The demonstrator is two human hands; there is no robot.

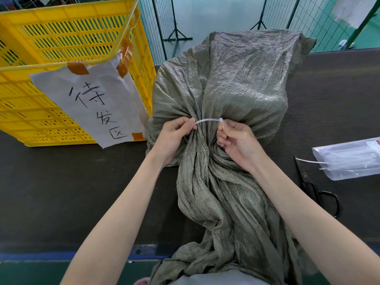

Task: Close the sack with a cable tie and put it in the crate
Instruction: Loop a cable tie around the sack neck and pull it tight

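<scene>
A grey-green woven sack (236, 79) lies on the dark table, its filled body away from me and its gathered neck bunched at the middle. A white cable tie (207, 121) arches over the neck. My left hand (174, 136) pinches the tie's left end. My right hand (238, 140) pinches the right end at the tie's head. The loose mouth of the sack trails toward me over the table's edge. A yellow slatted crate (67, 38) stands at the left, with a taped paper sign (96, 103) on its near corner.
A clear bag of white cable ties (349, 159) lies at the right edge of the table (61, 192). Black scissors (320, 194) rest just in front of it. Wire mesh fencing (158, 27) stands behind the table.
</scene>
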